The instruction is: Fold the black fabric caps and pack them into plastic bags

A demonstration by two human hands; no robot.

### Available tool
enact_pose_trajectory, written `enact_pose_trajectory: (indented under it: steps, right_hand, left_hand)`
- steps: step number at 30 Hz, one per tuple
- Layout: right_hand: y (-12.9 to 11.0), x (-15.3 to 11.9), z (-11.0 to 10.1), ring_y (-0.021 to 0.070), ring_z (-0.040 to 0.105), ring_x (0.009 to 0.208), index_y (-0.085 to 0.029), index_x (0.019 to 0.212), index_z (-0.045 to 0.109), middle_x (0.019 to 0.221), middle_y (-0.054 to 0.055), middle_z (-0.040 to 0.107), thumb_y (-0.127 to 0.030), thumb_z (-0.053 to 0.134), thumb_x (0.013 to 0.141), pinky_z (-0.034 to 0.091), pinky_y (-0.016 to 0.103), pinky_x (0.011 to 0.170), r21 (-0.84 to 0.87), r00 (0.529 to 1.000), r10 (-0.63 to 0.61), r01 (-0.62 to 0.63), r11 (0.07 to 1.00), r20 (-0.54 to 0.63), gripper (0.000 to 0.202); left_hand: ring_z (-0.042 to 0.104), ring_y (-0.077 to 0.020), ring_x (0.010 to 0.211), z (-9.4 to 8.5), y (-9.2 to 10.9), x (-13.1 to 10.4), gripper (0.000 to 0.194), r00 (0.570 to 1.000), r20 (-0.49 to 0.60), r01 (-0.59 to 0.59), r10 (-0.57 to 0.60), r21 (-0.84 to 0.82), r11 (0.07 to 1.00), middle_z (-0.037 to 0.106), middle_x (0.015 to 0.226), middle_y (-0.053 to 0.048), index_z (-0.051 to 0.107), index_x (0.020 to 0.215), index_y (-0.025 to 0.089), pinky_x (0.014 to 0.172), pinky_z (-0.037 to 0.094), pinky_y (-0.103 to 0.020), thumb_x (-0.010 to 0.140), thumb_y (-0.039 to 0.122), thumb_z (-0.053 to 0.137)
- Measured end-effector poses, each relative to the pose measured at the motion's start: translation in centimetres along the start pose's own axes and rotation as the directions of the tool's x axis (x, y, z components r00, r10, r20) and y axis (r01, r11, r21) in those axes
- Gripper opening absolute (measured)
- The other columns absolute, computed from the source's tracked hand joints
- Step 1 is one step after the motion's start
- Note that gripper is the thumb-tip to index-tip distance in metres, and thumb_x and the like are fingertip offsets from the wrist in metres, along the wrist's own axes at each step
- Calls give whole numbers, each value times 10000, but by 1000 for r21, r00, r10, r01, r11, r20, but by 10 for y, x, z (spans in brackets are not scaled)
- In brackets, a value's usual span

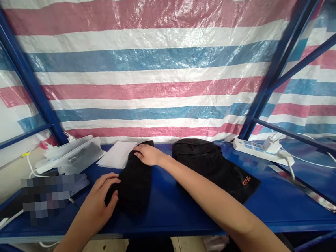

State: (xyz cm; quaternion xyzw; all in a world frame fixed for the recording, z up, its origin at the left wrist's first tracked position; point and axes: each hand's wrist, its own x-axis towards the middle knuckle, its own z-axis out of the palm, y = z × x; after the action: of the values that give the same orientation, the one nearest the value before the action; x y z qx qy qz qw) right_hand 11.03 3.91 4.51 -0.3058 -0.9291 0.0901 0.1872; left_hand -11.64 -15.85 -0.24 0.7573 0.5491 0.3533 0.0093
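A folded black cloth [135, 188] lies on the blue table [169, 205] in front of me. At its left edge is my left hand [106, 193], its fingers curved and apart, with the thumb near the cloth. My right hand [149, 154] rests on the far end of the cloth, fingers bent over it; whether they pinch the fabric is too small to tell. Right of my right forearm lies a second black cloth item [200, 154] with orange lettering near its lower right corner.
White sheets [117, 154] lie behind the cloth. At the left are a translucent pouch [81, 156], a phone [80, 184] and cables. A power strip [256, 149] with plugs sits at the right. Blue frame posts [29, 80] flank a striped tarp [149, 56].
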Motion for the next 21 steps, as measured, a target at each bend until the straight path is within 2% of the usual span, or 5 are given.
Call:
enact_pose_trajectory:
  steps: [6,10,13,16,21]
  right_hand:
    - [-1,-55,-25,279,703,1161,-150,1297,745,1211,146,778,-347,543,1147,537,415,1048,-41,969,-179,175,984,-171,319]
    - [-29,-99,-24,248,651,857,-220,1011,767,873,73,731,-713,623,1030,540,398,797,-88,847,-523,516,852,-97,514]
    - [-48,-127,-6,211,564,689,-254,782,671,711,18,618,-954,691,774,459,381,612,-48,708,-705,704,709,-31,701]
    - [-59,-144,8,208,562,674,-266,778,648,718,11,606,-929,698,795,413,379,567,-61,641,-768,766,640,-4,665]
    - [-65,-147,-7,174,600,690,-225,843,676,757,19,668,-647,651,1049,414,329,596,98,813,-571,581,808,-112,471]
  left_hand:
    - [540,-385,1541,-6,33,-16,731,927,336,-173,165,-8,985,580,1663,-51,548,1632,456,1241,501,-582,951,590,777]
    - [477,-433,1580,12,47,-45,1131,925,340,-206,171,71,976,511,1716,-71,362,1738,445,1268,444,-660,774,607,931]
    - [573,-365,1517,18,48,-62,863,932,314,-219,180,92,971,593,1653,-17,469,1675,492,1246,501,-582,904,353,830]
    - [724,-292,1335,5,42,-64,598,944,279,-184,178,-5,983,719,1508,25,676,1495,519,1147,603,-452,972,228,678]
    - [819,-298,1090,-32,36,-29,347,956,289,120,-50,-230,966,830,1268,-12,807,1324,445,654,670,-264,995,457,699]
